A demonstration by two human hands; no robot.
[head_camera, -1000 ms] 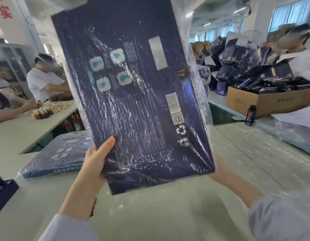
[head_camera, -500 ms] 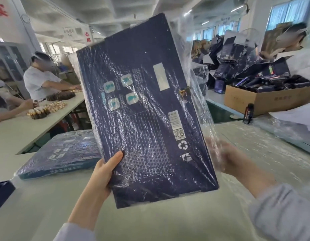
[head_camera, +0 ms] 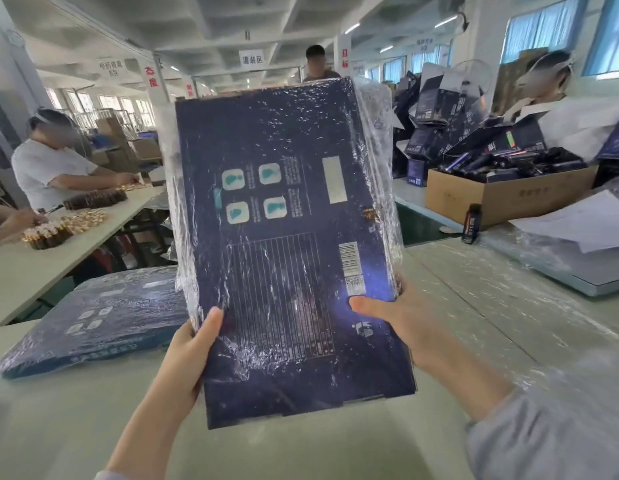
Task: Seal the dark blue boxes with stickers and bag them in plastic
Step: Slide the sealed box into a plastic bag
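I hold a flat dark blue box (head_camera: pixel 284 237) upright above the table, its printed back facing me, inside a crinkled clear plastic bag (head_camera: pixel 377 161) that covers it from the top down. My left hand (head_camera: pixel 190 351) grips its lower left edge with the thumb on the front. My right hand (head_camera: pixel 398 320) grips the lower right edge, thumb pressed just under the QR label. The fingers of both hands are hidden behind the box. A second bagged dark blue box (head_camera: pixel 93 317) lies flat on the table to the left.
The pale green table (head_camera: pixel 336 452) spreads below, with loose plastic film (head_camera: pixel 509 278) at right. A cardboard carton (head_camera: pixel 502 192) of dark items, a small black bottle (head_camera: pixel 471 223) and paper sheets (head_camera: pixel 585 220) stand at the right. Several people work at neighbouring tables.
The box has come lower and more upright in front of me. My right hand moved from the plastic at the side onto the box's lower right edge.
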